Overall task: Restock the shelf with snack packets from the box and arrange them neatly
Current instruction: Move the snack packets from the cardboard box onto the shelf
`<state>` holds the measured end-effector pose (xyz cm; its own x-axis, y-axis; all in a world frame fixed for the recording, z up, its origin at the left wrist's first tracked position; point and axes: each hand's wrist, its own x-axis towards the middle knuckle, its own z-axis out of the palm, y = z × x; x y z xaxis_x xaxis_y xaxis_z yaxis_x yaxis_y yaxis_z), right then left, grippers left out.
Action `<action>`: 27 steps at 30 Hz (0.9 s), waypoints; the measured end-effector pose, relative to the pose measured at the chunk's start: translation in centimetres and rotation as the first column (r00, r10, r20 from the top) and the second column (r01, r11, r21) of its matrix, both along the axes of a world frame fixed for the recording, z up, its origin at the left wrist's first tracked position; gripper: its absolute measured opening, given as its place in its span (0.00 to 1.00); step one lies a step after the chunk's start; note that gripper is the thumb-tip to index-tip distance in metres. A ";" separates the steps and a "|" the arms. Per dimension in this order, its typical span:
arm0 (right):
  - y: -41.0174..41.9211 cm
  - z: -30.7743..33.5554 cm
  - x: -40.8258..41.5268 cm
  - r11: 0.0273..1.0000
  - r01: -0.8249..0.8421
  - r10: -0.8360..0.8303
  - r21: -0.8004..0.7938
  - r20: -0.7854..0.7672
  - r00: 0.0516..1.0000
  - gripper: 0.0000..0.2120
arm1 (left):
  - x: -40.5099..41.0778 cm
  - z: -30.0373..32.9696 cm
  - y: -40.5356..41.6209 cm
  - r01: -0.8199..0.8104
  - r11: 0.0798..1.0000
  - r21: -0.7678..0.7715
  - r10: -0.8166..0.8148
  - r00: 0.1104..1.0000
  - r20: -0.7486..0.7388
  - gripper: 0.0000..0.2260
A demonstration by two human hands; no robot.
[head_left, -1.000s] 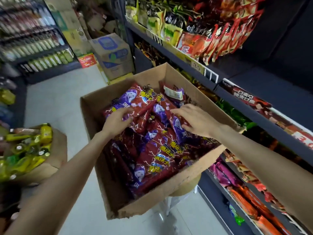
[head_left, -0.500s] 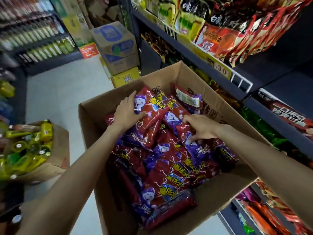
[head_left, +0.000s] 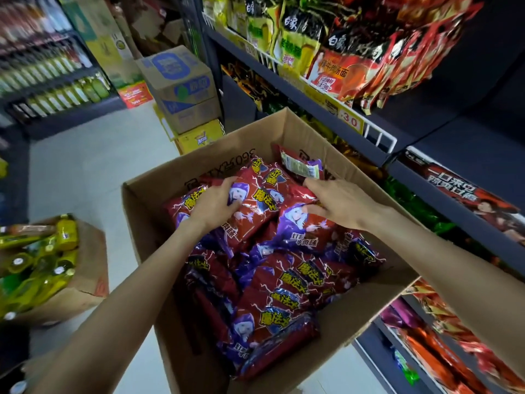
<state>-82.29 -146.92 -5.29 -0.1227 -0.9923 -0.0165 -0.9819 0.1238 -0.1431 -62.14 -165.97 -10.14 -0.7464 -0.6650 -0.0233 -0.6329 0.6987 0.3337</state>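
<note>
An open cardboard box [head_left: 147,220] in front of me is full of red and purple snack packets [head_left: 287,291]. My left hand [head_left: 216,204] grips a red packet [head_left: 255,206] at the far left of the pile, thumb curled over its face. My right hand [head_left: 341,203] lies on another red and purple packet [head_left: 301,231] near the box's right wall, its fingers curled round the packet's upper edge. Dark shelves [head_left: 443,191] with snack bags run along the right.
The upper shelf holds hanging noodle bags [head_left: 341,72] behind a yellow price strip [head_left: 348,120]. Stacked cartons [head_left: 181,92] stand on the floor beyond the box. A carton of green and yellow bottles [head_left: 39,265] sits at the left. Lower shelves hold orange packets [head_left: 431,345].
Both hands have shifted toward the far side of the box and closed on packets. The view has moved closer and lower over the box.
</note>
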 end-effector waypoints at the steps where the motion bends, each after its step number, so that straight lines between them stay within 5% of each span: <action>1: 0.6 0.2 0.1 0.997 0.066 -0.065 -0.027 0.044 0.997 0.21 | 0.0 0.4 0.3 0.009 1.000 -0.026 -0.009 1.000 -0.004 0.27; 6: 5.3 2.7 0.9 0.878 0.453 -0.326 -0.154 0.500 0.802 0.28 | 0.9 4.0 4.3 0.066 0.987 -0.145 -0.097 0.971 -0.221 0.23; 9: 9.7 4.9 1.3 0.796 0.591 -0.319 -0.128 0.742 0.590 0.24 | 1.6 6.7 8.0 0.067 0.973 -0.220 -0.146 0.918 -0.368 0.22; 13: 16.1 7.4 2.2 0.713 0.689 -0.226 -0.128 0.888 0.400 0.20 | 2.1 10.4 13.3 0.056 0.992 -0.116 -0.114 0.805 -0.583 0.27; 17: 23.5 9.6 3.1 0.643 0.739 -0.236 -0.201 0.866 0.440 0.16 | 1.1 13.4 19.1 0.159 0.978 -0.133 -0.207 0.713 -0.670 0.31; 23: 35.9 10.6 5.1 0.546 0.796 -0.389 -0.260 0.763 0.516 0.14 | -2.0 15.0 28.6 0.291 0.895 -0.339 -0.441 0.698 -0.565 0.29; 27: 44.8 11.7 6.1 0.464 0.825 -0.435 -0.321 0.729 0.528 0.09 | -3.9 15.4 35.4 0.346 0.887 -0.304 -0.461 0.682 -0.568 0.28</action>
<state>-76.18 -102.10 6.44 -0.8806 -0.4201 0.2191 -0.3881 0.3743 -0.8422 -66.06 -130.56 5.27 -0.7545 -0.2462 0.6084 0.0252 0.9154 0.4018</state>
